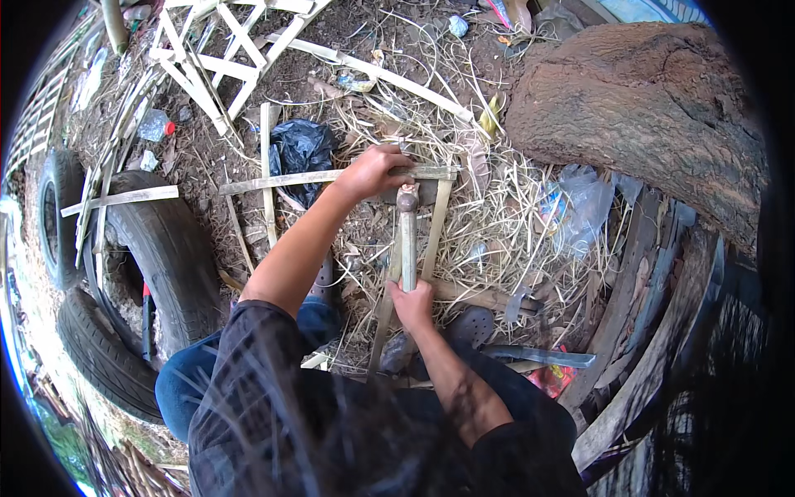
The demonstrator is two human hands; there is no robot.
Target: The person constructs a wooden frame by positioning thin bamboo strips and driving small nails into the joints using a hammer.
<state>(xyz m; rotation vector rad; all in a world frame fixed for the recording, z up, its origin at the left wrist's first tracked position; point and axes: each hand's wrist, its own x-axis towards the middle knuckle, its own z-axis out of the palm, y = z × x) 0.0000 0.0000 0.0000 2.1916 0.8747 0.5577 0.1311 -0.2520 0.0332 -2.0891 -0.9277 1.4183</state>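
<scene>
Bare outdoor earth is seen from above, littered with dry straw and shavings. Nearest, below the hammer (407, 236), the right hand (413, 303) is closed around its pale wooden handle, the dark metal head resting on a crossing of flat bamboo strips (331, 176). Just left of the hammer head, the left hand (370, 170) is clamped over the horizontal strip. Two worn rubber tyres (161, 257) lie well left of the hammer. Beyond it, a white slatted lattice (224, 50) and one rough brown tree trunk (646, 108) are seen.

Right hand (411, 303) grips hammer (407, 224); left hand (370, 171) pins bamboo strip (290, 180) beside tyre (170, 257)
</scene>
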